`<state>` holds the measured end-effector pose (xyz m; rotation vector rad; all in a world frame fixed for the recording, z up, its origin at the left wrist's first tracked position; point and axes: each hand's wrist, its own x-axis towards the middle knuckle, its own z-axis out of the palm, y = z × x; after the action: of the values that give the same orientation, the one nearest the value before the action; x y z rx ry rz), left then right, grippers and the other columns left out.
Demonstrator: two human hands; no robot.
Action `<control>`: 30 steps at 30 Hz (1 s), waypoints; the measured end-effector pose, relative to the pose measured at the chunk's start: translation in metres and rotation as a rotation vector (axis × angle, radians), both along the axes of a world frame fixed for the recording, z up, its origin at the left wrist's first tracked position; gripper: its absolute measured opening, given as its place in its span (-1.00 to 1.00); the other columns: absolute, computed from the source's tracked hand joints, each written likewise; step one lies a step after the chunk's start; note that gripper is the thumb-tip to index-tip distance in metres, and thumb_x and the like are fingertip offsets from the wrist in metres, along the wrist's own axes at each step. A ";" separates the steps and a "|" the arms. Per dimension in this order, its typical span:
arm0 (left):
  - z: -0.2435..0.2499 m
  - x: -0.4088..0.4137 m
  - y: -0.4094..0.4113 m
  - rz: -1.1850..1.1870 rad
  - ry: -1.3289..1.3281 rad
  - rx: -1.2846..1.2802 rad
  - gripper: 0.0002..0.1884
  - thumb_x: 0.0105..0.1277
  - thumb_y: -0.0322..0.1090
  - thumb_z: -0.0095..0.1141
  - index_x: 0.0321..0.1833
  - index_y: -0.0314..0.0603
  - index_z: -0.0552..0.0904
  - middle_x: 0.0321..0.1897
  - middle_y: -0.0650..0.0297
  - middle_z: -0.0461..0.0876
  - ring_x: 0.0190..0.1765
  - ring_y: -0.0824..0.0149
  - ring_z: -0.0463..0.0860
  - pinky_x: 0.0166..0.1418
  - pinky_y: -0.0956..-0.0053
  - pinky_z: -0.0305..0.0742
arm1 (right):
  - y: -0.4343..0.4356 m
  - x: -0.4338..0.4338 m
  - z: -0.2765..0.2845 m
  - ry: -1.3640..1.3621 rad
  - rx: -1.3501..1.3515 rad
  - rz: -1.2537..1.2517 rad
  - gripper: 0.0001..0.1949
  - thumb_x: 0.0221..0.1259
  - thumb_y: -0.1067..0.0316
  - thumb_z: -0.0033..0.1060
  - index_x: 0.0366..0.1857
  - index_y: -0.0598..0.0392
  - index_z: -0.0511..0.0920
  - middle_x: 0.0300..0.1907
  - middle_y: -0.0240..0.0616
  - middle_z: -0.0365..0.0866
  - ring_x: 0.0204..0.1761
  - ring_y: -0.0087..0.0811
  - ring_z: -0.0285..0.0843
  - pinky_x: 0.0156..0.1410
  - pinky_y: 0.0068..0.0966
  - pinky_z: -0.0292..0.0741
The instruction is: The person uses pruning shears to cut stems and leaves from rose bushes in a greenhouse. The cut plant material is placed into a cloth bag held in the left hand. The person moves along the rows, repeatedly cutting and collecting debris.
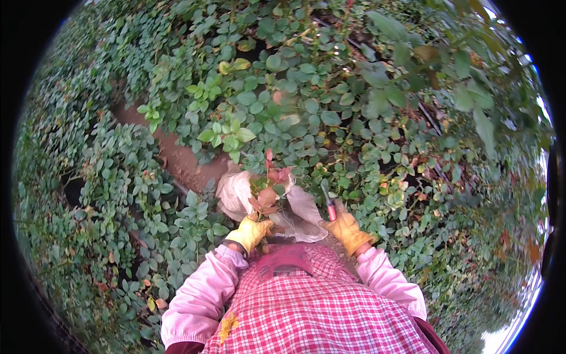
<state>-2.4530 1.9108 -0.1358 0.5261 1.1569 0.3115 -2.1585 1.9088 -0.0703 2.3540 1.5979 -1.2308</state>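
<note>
My left hand (251,232), in a yellow glove, is closed around leafy stems (266,199) with reddish and green leaves. In my right hand (347,229), also gloved in yellow, is a pair of red-handled pruning shears (330,205), its blades pointing up and away from me. A whitish cloth or plastic sack (234,190) lies open between and beyond the hands, in front of my red checked apron (309,309). The stems' leaves partly cover the sack's mouth, so its contents cannot be made out.
Dense rose-like bushes (177,88) surround me on both sides and ahead. A strip of bare brown soil (181,155) runs diagonally at the left, up to the sack. Leafy branches (398,66) hang close to the camera at the upper right. Dark thin pipes or rods (429,117) show among the leaves.
</note>
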 end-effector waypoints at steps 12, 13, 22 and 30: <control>0.057 0.064 0.023 -0.083 0.293 0.258 -0.69 0.37 -0.27 0.16 0.13 -0.13 0.67 -0.02 0.07 0.70 0.00 0.22 0.67 0.06 0.33 0.55 | -0.034 0.010 -0.159 -0.403 -0.066 -0.061 -0.24 -0.06 -0.08 0.54 0.23 0.12 0.47 0.03 0.06 0.66 0.06 0.05 0.66 0.13 -0.18 0.60; 0.048 0.069 0.030 -0.307 0.234 0.221 -0.70 0.39 -0.30 0.11 0.14 -0.13 0.67 0.05 0.07 0.67 0.04 0.19 0.67 0.06 0.31 0.56 | -0.046 0.026 -0.185 -0.458 -0.067 0.017 -0.25 -0.06 -0.08 0.54 0.21 0.14 0.49 0.03 0.04 0.66 0.05 0.02 0.67 0.13 -0.20 0.60; -0.033 0.141 0.030 -0.258 0.268 0.796 -0.69 0.28 -0.12 0.24 -0.08 -0.20 0.66 -0.07 0.04 0.71 0.06 0.03 0.69 0.12 0.25 0.57 | -0.039 0.030 -0.156 0.021 -0.246 -0.113 -0.52 0.16 0.06 0.31 0.07 0.17 0.56 -0.10 0.00 0.70 -0.06 -0.03 0.69 -0.01 -0.19 0.60; -0.025 0.036 0.056 0.315 0.187 -0.269 -0.53 0.28 -0.15 0.18 0.23 -0.15 0.56 0.07 0.11 0.68 0.06 0.12 0.68 0.15 0.38 0.59 | -0.020 -0.014 -0.077 0.025 -0.385 -0.146 -0.69 0.30 0.16 0.12 0.02 0.07 0.57 -0.18 0.06 0.71 -0.06 0.13 0.65 0.05 -0.12 0.57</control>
<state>-2.4174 1.9672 -0.1612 0.1359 1.4412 0.3755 -2.1725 1.8890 -0.1474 2.2415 1.0854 -1.4466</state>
